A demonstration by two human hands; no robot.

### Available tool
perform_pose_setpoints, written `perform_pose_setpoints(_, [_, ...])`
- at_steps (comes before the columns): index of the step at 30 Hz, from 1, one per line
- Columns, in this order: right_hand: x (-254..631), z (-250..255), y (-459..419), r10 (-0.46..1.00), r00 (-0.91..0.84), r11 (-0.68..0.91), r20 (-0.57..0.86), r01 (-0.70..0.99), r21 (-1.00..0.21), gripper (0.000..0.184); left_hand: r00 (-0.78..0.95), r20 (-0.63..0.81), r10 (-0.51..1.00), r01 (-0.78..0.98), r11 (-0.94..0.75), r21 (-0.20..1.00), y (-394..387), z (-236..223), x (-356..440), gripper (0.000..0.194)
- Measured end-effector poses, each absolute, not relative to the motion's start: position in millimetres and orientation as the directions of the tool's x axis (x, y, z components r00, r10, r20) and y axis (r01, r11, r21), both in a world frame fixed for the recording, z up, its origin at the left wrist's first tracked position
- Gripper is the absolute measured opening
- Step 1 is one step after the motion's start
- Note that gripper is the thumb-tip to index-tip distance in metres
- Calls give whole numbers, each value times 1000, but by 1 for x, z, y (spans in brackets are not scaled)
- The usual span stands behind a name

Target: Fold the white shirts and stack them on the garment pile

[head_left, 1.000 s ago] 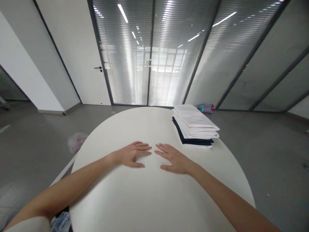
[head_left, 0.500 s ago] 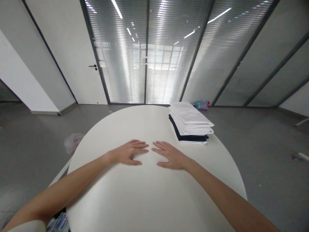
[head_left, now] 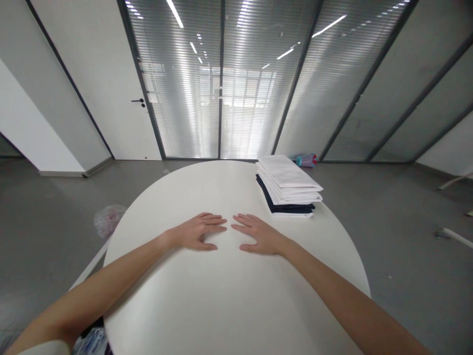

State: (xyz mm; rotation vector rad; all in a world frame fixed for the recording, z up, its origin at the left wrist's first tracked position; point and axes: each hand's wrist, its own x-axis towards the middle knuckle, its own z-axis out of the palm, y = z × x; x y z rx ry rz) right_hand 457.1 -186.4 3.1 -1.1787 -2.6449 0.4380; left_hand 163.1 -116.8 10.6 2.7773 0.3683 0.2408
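My left hand [head_left: 197, 231] lies palm down on the white round table [head_left: 221, 305], its fingers stretched to the right and the thumb apart. Facing it across a narrow gap, my right hand [head_left: 260, 234] rests flat as well, fingers pointing left. Neither hand holds anything. A stack of folded cloths [head_left: 290, 180] stands near the table's far right edge, beyond my right hand and apart from it. White layers make up most of the stack, with a dark navy layer [head_left: 291, 208] near the bottom and a thin white one under it.
A clear plastic bag [head_left: 109, 220] with something pinkish sits on the floor left of the table. Beyond the stack, a blue and red item [head_left: 306, 160] lies by the glass partition [head_left: 247, 123]. White legs [head_left: 458, 238] of some furniture show at right. Bagged items [head_left: 90, 341] are below the table's left edge.
The view has shifted a little to the right, so the table, stack and door appear further left. Both hands keep the same flat pose on the table.
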Motion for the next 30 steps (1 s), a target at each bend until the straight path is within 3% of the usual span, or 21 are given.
perform_pose_setpoints(14, [458, 4, -187, 756, -653, 627, 49, 701, -339, 70, 956, 128, 264, 219, -933, 285, -117, 7, 162, 68])
perform_pose_setpoints(30, [456, 6, -189, 753, -656, 633, 58, 697, -338, 69, 949, 165, 268, 211, -931, 298, -117, 5, 162, 66])
